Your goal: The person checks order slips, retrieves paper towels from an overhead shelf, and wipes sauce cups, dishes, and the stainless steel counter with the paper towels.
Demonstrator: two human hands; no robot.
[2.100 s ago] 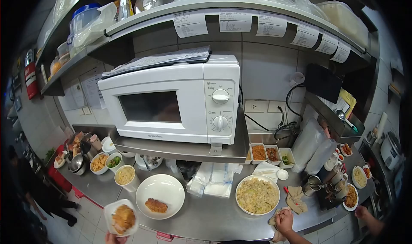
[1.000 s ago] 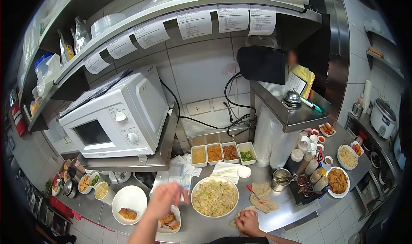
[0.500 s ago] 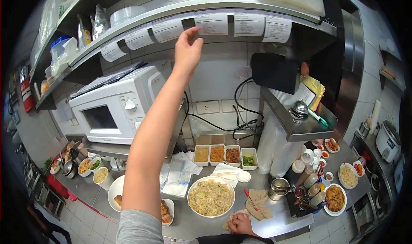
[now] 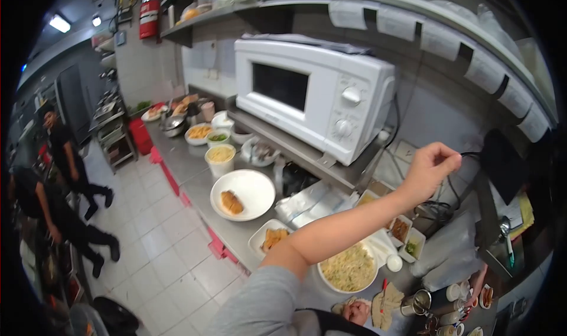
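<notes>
My left hand (image 4: pixel 433 169) is raised over the counter, right of the white microwave (image 4: pixel 313 88), its fingers pinched together; whatever may be between them is too small to make out. Low near the counter's front edge, my right hand (image 4: pixel 357 311) rests on a beige cloth, its fingers curled. Just above it stands a large white bowl of fried rice (image 4: pixel 349 269), partly behind my left forearm. Left of that, a small white dish holds sliced fried meat (image 4: pixel 274 239), and a white bowl (image 4: pixel 258 189) holds one browned piece (image 4: pixel 231 202).
Paper slips (image 4: pixel 440 39) hang from the overhead shelf. Small food tubs (image 4: pixel 414 245), a metal cup (image 4: pixel 416 302) and bottles stand at the right. Further left are a cup of noodles (image 4: pixel 221 159) and more bowls. Two people (image 4: pixel 62 153) in dark clothes are across the aisle.
The view has swung left. My left hand, earlier holding the meat dish, let it go onto the counter, reached up to the paper slips, and now is lower with fingers pinched.
</notes>
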